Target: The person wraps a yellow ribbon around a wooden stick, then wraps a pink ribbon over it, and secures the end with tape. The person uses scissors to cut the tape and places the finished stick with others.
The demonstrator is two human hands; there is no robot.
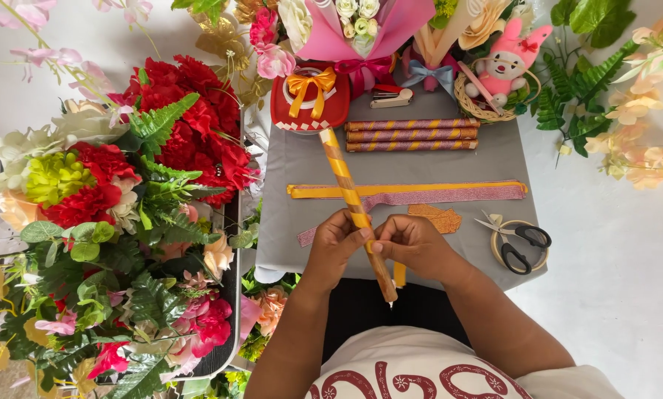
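Both hands hold a long thin stick wrapped in a spiral of yellow and brown ribbon, pointing away from me over a grey table. My left hand grips the stick from the left. My right hand pinches it from the right at the same spot, where the yellow ribbon ends. The stick's near end is plain brown and reaches past the table's edge. A yellow ribbon tail hangs below my right hand.
Three wrapped sticks lie at the table's back. Yellow and pink glitter ribbons stretch across the middle. Scissors rest on a tape roll at the right. A red bowed tin, stapler, bouquets and a basket with a plush toy stand behind. Artificial flowers fill the left.
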